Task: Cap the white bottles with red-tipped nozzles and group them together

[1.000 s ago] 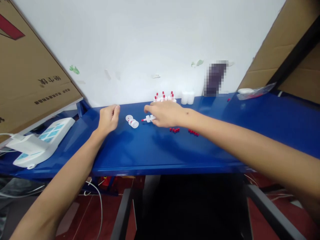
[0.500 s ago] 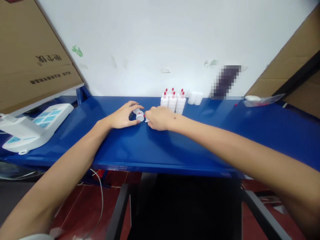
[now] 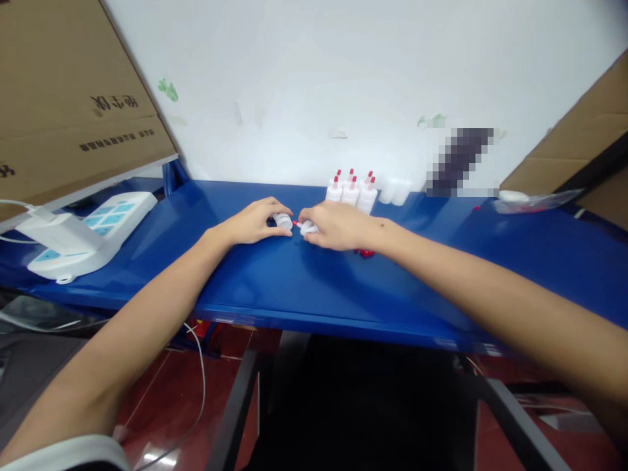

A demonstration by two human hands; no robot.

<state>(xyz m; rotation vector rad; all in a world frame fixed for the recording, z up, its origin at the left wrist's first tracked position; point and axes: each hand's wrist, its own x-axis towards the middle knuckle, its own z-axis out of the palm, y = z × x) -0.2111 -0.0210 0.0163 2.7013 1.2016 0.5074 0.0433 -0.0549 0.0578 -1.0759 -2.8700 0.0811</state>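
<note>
My left hand (image 3: 256, 221) is curled round a small white plastic bottle (image 3: 283, 221) that lies tilted on the blue table, its end facing right. Just right of that bottle, my right hand (image 3: 338, 226) pinches a white nozzle cap (image 3: 309, 227) with a red tip pointing left. A narrow gap separates the red tip from the bottle. Behind the right hand stand several white squeeze bottles (image 3: 349, 194) with red-tipped nozzles, upright in a group. Small red caps (image 3: 366, 252) lie partly hidden below my right wrist.
White bottles without nozzles (image 3: 394, 191) stand by the wall. A clear plastic bag (image 3: 540, 201) lies at the back right. On the left are a white power strip (image 3: 105, 222) with a plugged-in adapter and a large cardboard box (image 3: 73, 98). The blue table's front edge (image 3: 314, 324) faces me.
The view has shifted, so the table things appear farther right. My right hand has opened its grip slightly, showing more of the nozzle cap. Red caps now show beneath the right wrist.
</note>
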